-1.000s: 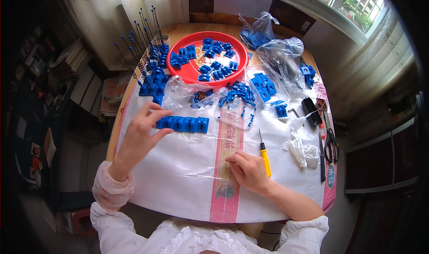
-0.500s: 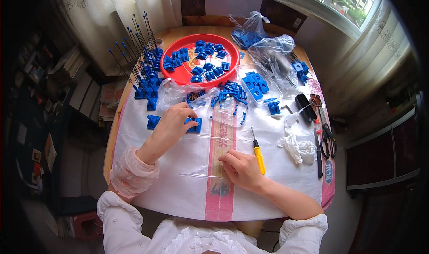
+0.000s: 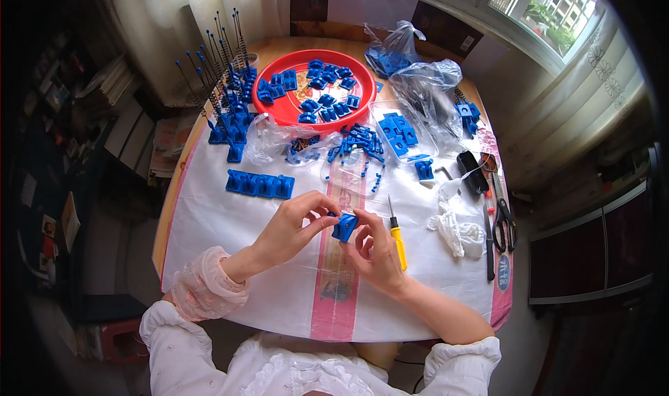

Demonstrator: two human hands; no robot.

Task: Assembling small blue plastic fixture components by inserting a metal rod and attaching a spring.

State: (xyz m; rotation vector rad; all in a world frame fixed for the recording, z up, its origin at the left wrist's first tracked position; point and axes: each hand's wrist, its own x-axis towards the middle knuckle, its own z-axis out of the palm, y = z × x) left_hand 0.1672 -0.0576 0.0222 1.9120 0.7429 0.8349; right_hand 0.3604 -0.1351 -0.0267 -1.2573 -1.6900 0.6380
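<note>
Over the middle of the table, both hands meet at a small blue plastic part [image 3: 345,228] with a raised, slanted top. My right hand [image 3: 378,255] grips its right side and underside between thumb and fingers. On its upper left edge, the thumb and forefinger of my left hand [image 3: 293,230] pinch it; whether they hold some smaller piece there is hidden. Just right of my right hand lies a screwdriver [image 3: 398,244] with a yellow handle, its tip pointing away. A row of several similar blue parts [image 3: 260,185] sits beyond my left hand.
A red round tray [image 3: 261,109] holds several blue parts. Blue pieces with springs and rods [image 3: 230,121] stand far left. Small blue pins [image 3: 359,140] and a clear plastic box [image 3: 437,147] lie mid-table. Scissors [image 3: 503,225], a knife [image 3: 490,257] and crumpled white material [image 3: 456,230] lie right.
My left hand has come away from the row of blue parts, moving right and nearer. One blue part is now between both hands; my right hand has turned up around it.
</note>
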